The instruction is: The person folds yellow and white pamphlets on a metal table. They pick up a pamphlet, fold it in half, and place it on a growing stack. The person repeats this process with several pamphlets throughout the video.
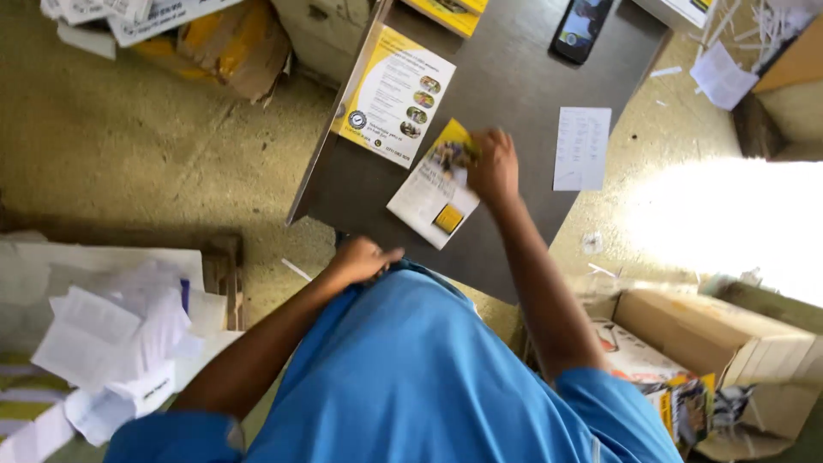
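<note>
Blue shirt [411, 369] fills foreground, left hand [364, 259] fisted at waist holding nothing, right hand [491, 167] w/ fingers closed pinching yellow-white leaflet [435, 193] on dark table [506, 77], prob. to pin it flat.

Two bare hands in view: left hand [364, 259], right hand [493, 167]. On the dark grey table [506, 77]: two yellow-and-white printed leaflets, one large [394, 94], one small and folded [433, 197]; one white handwritten paper slip [582, 147]; one black smartphone [581, 27]. One open brown cardboard box [729, 343] on the floor. Loose white papers [111, 343] in a heap, uncountable.
</note>
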